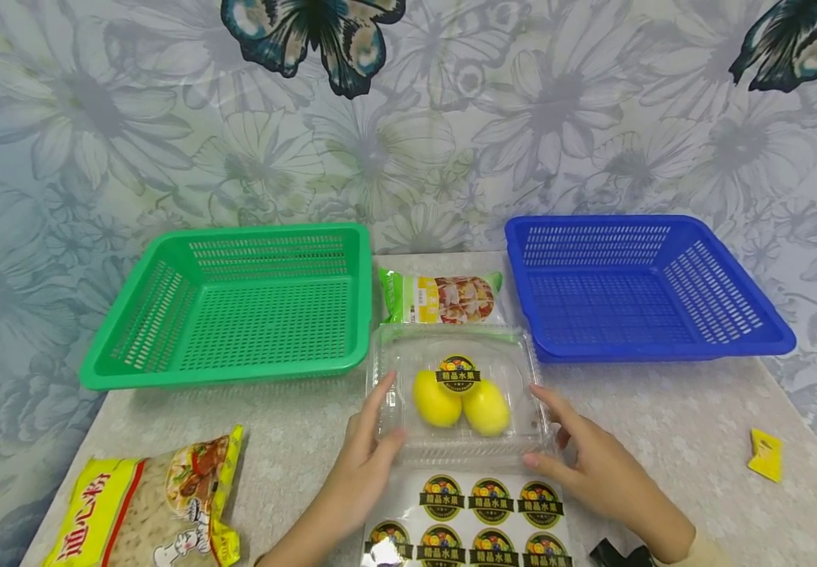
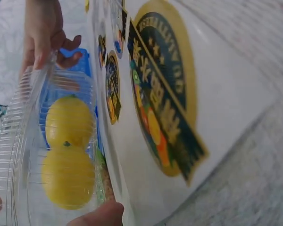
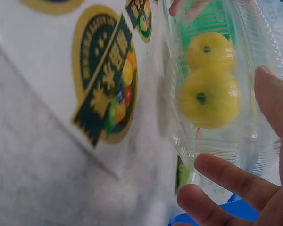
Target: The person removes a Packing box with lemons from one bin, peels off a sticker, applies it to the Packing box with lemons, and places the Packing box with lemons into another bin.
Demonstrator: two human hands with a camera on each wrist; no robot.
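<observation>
In front of me a clear plastic clamshell fruit box [image 1: 380, 409] has two yellow fruits [image 1: 437, 399] inside and a round black-and-gold sticker [image 1: 459, 375] on its lid. My left hand [image 1: 366, 453] holds its left end, thumb low at the front corner and index finger farther back. The opposite end is held by my right hand [image 1: 585, 457], whose thumb and index finger lie on the edge; in the right wrist view its fingers [image 3: 226, 172] spread along the box's end. Just nearer lies a sheet of matching stickers [image 1: 467, 504], partly under the box's front edge in the head view.
A green basket [image 1: 224, 374] stands at the back left, a blue basket [image 1: 649, 350] at the back right. Between them lies a green-ended food packet [image 1: 444, 299]. A pasta bag [image 1: 153, 504] is at front left; a small yellow packet [image 1: 765, 455] and a black object [image 1: 621, 554] are at right.
</observation>
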